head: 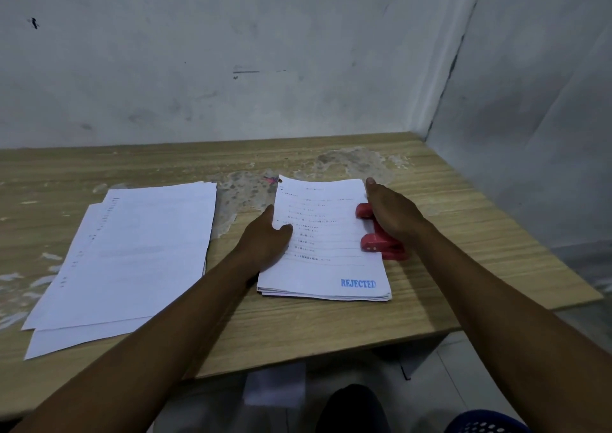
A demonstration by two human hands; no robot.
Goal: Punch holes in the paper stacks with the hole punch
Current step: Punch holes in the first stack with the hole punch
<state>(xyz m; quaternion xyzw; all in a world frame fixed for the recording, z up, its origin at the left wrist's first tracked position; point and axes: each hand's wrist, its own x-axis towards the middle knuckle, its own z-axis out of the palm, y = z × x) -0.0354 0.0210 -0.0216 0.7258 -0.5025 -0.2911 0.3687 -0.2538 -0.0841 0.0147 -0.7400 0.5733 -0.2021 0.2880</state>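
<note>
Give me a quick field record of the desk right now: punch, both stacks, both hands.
punch: red plastic hole punch on the right edge of the stamped stack
active stack: white printed paper stack stamped REJECTED in blue, its right edge seemingly fed into the punch
waiting stack: loose white paper stack, fanned, apart at the left
left hand: holds the stamped stack's left edge, thumb on top
right hand: rests flat on the punch, fingers straight
surface: wooden desk against a grey wall
</note>
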